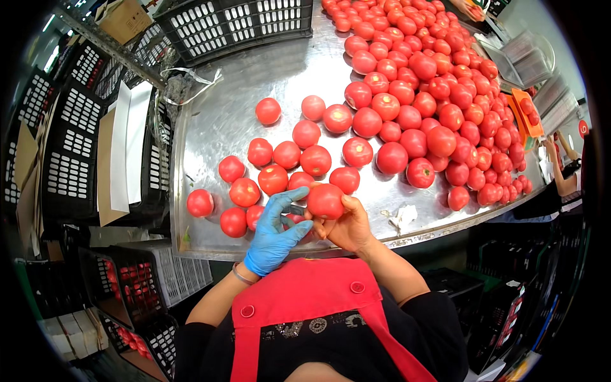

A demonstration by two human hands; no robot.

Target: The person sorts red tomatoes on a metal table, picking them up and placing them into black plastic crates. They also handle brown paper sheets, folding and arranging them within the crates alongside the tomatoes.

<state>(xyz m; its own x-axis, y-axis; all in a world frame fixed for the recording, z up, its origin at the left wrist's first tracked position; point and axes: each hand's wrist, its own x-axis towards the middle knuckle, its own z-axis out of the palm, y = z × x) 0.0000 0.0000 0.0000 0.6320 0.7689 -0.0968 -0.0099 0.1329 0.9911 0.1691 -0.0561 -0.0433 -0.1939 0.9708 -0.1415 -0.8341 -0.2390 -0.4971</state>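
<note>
My right hand is bare and wrapped round a red tomato at the near edge of a metal table. Close to the tomato's left side is my left hand, in a blue glove. Its fingers and thumb are curved and apart, and I see nothing held between them. Loose tomatoes, such as one just beyond the glove, lie on the metal tabletop. Another tomato lies partly hidden behind my hands. Farther right, a large heap of tomatoes covers the table.
A black slotted crate stands at the table's far left. More black crates are stacked beside the table on the left. Crumpled white paper lies near the front edge. An orange tray and other people's arms are at far right.
</note>
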